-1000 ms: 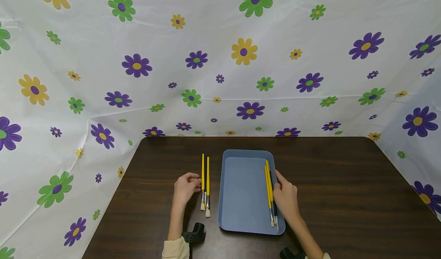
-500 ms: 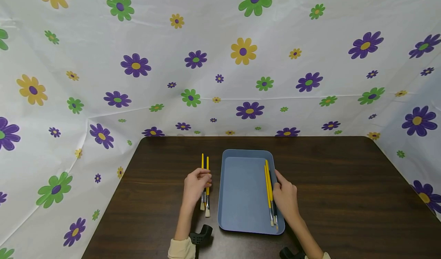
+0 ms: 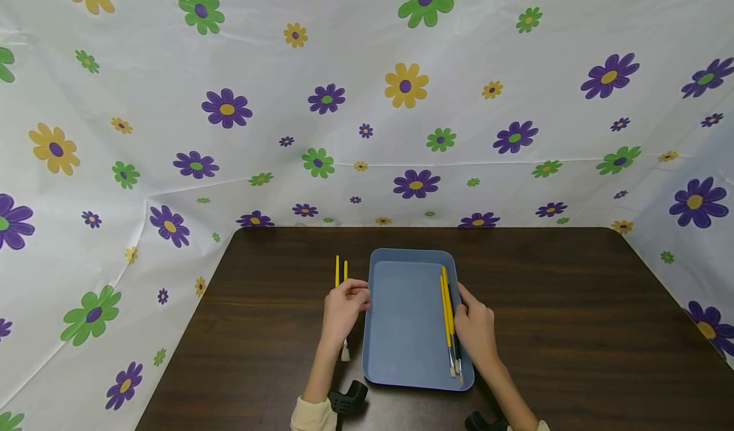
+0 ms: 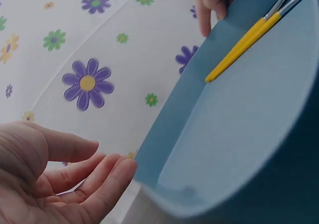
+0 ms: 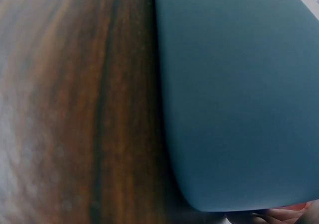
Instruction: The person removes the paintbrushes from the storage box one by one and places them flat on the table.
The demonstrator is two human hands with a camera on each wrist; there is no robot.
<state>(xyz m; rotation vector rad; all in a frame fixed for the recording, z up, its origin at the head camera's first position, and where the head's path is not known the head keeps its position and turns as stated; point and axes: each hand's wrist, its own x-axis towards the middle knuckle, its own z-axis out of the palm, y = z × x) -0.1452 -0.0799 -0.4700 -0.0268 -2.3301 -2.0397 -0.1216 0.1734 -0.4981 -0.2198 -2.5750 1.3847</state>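
Observation:
A blue tray (image 3: 411, 253) lies on the dark wooden table (image 3: 562, 303). Two yellow brushes (image 3: 448, 310) lie inside it along its right wall, also seen in the left wrist view as yellow brushes (image 4: 244, 45). Two more yellow brushes (image 3: 338, 269) lie on the table left of the tray, partly hidden under my left hand (image 3: 351, 296). That hand hovers over them beside the tray's left rim, fingers relaxed and holding nothing (image 4: 99, 167). My right hand (image 3: 474, 324) rests against the tray's right rim with its index finger stretched along it.
Flowered white sheeting (image 3: 367, 99) walls the table at the back and on both sides. Black wrist mounts (image 3: 347, 398) show near the table's front edge. The right wrist view shows only the tray's outer wall (image 5: 234, 94) and table wood (image 5: 75, 109).
My left hand has moved right, from the left of the two loose brushes to over them, close to the tray's left rim. The right hand and tray have stayed put.

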